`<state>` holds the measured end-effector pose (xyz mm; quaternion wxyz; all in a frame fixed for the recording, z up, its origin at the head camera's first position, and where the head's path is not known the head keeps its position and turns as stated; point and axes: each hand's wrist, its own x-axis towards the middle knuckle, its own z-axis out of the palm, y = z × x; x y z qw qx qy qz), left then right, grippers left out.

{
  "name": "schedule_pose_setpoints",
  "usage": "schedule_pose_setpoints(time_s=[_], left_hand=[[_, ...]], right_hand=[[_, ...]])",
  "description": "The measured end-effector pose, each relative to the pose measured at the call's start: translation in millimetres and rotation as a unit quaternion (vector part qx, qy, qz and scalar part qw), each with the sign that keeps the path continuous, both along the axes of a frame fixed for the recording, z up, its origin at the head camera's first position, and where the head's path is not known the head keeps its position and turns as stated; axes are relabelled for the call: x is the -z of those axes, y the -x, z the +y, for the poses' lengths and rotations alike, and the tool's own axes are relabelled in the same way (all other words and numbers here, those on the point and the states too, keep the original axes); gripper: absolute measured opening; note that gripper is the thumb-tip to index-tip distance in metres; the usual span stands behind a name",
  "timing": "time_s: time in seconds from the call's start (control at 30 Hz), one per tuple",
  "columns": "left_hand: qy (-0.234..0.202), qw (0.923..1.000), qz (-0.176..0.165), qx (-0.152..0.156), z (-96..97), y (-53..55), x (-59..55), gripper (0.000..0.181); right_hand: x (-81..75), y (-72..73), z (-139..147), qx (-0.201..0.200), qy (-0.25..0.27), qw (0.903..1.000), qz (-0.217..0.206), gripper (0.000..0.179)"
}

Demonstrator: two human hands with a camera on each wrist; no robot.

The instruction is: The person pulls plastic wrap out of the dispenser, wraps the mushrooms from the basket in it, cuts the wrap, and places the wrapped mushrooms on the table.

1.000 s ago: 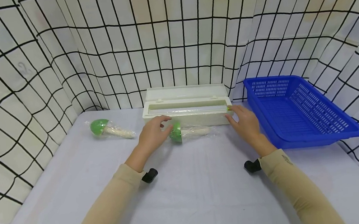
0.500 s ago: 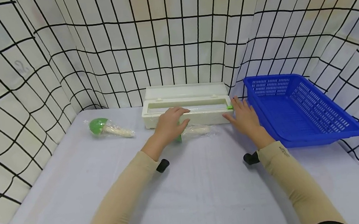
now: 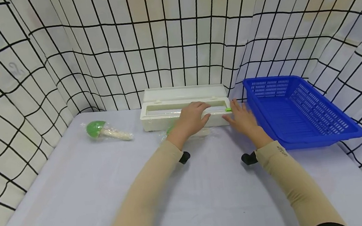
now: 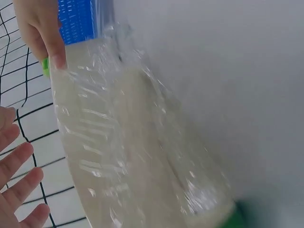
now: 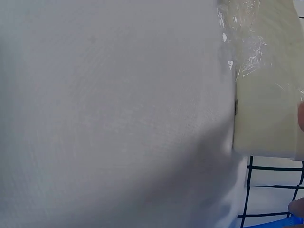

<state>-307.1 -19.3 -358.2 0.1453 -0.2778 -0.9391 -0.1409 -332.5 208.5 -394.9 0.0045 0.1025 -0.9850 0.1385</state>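
A white cling film dispenser (image 3: 152, 125) stands at the back of the table with its lid (image 3: 183, 92) raised. My left hand (image 3: 191, 121) hovers over its front edge, fingers spread. My right hand (image 3: 244, 120) is at the dispenser's right end, its fingers extended beside the green slide cutter (image 3: 228, 109) and a fingertip (image 4: 58, 61) on the rim. Before the dispenser lies a film-wrapped item (image 3: 201, 133) with a green head and a cream handle, partly hidden by my left hand. In the left wrist view, wrinkled clear film (image 4: 97, 128) hangs over the dispenser's front.
A second film-wrapped item (image 3: 112, 133), with a green round head and a pale handle, lies on the table at the left. A blue perforated basket (image 3: 302, 116) stands at the right. Black wire mesh (image 3: 168, 48) encloses the back and sides of the white-covered table (image 3: 215, 197).
My left hand has moved right along the dispenser's front, across the wrapped item. The fingers of my right hand have straightened at the slide cutter. The dispenser stays in place.
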Motion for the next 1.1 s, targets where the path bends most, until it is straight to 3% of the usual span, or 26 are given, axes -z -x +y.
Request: schedule_pose_setpoints(time_s=[0.23, 0.4, 0.77, 1.1], left_hand=[[0.049, 0.9976, -0.050, 0.000, 30.6, 10.7, 4.8, 0.046], [0.035, 0.9961, -0.082, 0.003, 46.1, 16.2, 13.1, 0.046], [0.017, 0.9983, -0.056, 0.009, 68.9, 28.3, 20.2, 0.036], [-0.043, 0.9967, -0.050, -0.047, 79.0, 36.0, 19.1, 0.026]], right_hand=[[2.7, 1.2, -7, 0.002, -0.035, 0.9994, -0.005, 0.079], [2.9, -2.7, -7, 0.002, -0.042, 0.9991, 0.000, 0.077], [2.0, 0.6, -2, -0.009, -0.108, 0.9939, 0.021, 0.066], [3.6, 3.7, 0, -0.010, -0.115, 0.9932, 0.016, 0.070]])
